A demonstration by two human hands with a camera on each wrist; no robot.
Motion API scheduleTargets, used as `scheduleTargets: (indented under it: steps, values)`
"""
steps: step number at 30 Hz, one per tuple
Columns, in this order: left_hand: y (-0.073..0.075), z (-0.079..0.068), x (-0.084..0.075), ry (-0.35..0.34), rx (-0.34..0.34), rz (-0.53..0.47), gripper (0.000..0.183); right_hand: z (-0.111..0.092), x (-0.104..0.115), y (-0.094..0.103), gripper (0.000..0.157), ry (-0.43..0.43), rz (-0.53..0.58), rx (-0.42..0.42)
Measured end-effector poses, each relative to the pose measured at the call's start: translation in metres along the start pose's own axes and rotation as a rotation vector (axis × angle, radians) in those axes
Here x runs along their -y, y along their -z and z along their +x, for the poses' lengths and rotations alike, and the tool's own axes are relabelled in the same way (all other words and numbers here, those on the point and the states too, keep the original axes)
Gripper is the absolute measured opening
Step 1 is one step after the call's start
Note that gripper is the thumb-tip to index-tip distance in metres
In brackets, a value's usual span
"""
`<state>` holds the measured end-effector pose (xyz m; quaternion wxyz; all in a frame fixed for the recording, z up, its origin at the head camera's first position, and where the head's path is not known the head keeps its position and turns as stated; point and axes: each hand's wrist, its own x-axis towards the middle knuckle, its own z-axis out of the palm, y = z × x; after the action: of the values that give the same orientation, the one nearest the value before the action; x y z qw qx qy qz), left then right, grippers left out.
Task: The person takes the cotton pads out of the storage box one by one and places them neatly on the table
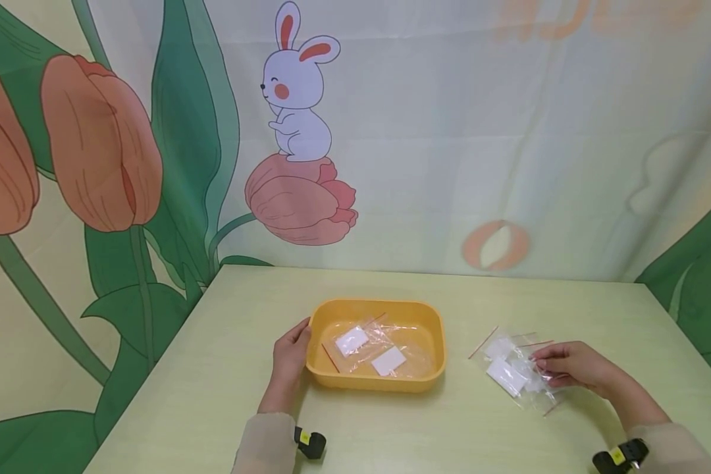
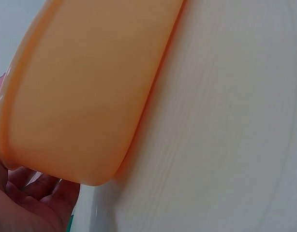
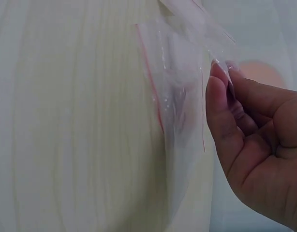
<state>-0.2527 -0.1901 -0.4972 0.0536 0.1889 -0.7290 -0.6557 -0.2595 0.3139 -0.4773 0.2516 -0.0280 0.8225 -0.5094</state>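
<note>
A yellow plastic basin (image 1: 376,382) stands on the table, with two clear zip bags (image 1: 351,342) in it, each holding a small white rectangle. At the basin's left end my left hand (image 1: 292,354) grips the rim. In the left wrist view, the curled fingers (image 2: 42,186) lie against the basin's end wall. To the right of the basin lies a loose pile of clear zip bags (image 1: 505,376) with red seal lines and white pieces inside. My right hand (image 1: 575,366) pinches the edge of one zip bag (image 3: 214,38) between thumb and fingertips, over the pile.
The pale wood-patterned table (image 1: 213,395) reaches back to a printed cloth (image 1: 426,164) with tulips and a rabbit. Each wrist wears a small black camera (image 1: 311,444). A strip of table separates the basin from the pile of bags.
</note>
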Motion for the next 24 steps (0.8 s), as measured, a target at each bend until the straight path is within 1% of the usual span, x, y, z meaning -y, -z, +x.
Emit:
scheduleTargets:
  steps: [6, 11, 15, 18, 24]
  values:
    - [-0.001, -0.001, -0.001, 0.010, -0.004, 0.000, 0.041, 0.003, 0.000, -0.003, 0.032, -0.002, -0.055, -0.033]
    - [0.000, -0.002, -0.001, 0.007, -0.005, -0.001, 0.041, 0.005, 0.002, -0.009, 0.032, -0.018, -0.159, -0.091]
    - [-0.001, -0.002, -0.002, 0.007, -0.007, -0.003, 0.041, 0.006, 0.001, -0.012, 0.032, 0.008, -0.219, -0.119]
    - [-0.001, -0.003, -0.002, 0.012, -0.007, -0.003, 0.041, 0.006, 0.001, -0.014, 0.029, 0.017, -0.251, -0.142]
    - [-0.001, -0.003, -0.003, 0.009, -0.007, -0.003, 0.041, 0.005, 0.007, -0.017, 0.022, 0.003, -0.377, -0.183]
